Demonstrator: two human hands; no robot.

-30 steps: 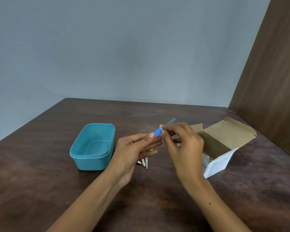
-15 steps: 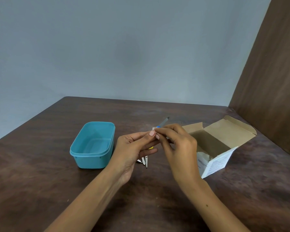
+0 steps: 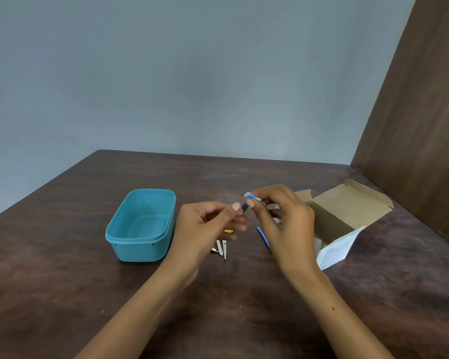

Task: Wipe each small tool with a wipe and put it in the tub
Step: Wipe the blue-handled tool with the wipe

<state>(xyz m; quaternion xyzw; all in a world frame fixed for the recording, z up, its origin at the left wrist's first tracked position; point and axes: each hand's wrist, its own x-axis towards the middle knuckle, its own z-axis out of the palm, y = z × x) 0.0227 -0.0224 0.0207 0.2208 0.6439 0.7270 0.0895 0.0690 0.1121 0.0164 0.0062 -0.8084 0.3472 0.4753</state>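
Observation:
Between my hands I hold a small blue tool (image 3: 245, 208) above the table. My left hand (image 3: 208, 226) pinches its dark lower end between thumb and fingers. My right hand (image 3: 285, 218) pinches a white wipe (image 3: 247, 195) round the tool's blue upper part. The teal tub (image 3: 114, 238) stands open and empty left of my left hand. Under my left hand lie small tools on the table: a yellow one (image 3: 228, 231) and thin metal ones (image 3: 221, 248). A thin blue tool (image 3: 262, 236) lies below my right hand, partly hidden.
An open cardboard box (image 3: 347, 216) with a white printed side lies tipped on the table right of my right hand. A brown wooden panel (image 3: 420, 125) rises along the table's right edge. A grey wall stands behind the dark wooden table (image 3: 62, 294).
My right hand's pinch with the wipe has slid along the tool. The grey tip that stuck out past my right fingers no longer shows. My left hand keeps its hold.

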